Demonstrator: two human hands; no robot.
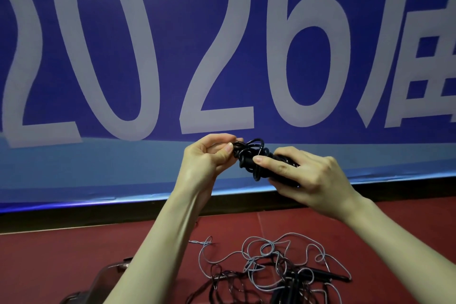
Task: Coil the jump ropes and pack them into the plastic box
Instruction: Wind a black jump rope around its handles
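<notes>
Low at the near left, a clear plastic box [98,284] shows only a corner and a bit of rim; the left forearm covers most of it and the picture's edge cuts the rest, so I can't tell what, if anything, is inside.

Above it, the left hand [207,158] is raised in front of the blue banner with large pale numerals [222,44], thumb and fingertips pinching a loop at the left end of a black jump rope bundle [251,158]. Just right of that, the right hand [303,175] is wrapped round the bundle's thicker end, which looks like the handles, with the forefinger laid along the top. Both hands are clamped on this one rope, close together.

My guess is the last turn is being tucked in. Done well, that means keeping the right grip firm so the coil doesn't spring open, and drawing the pinched loop snug round the coil before lowering it left to the box.

Below right, on the dark red surface [61,242], a loose tangle of grey and black jump ropes [274,266] lies uncoiled. How many ropes it holds is hard to make out; its near part runs out of view.
</notes>
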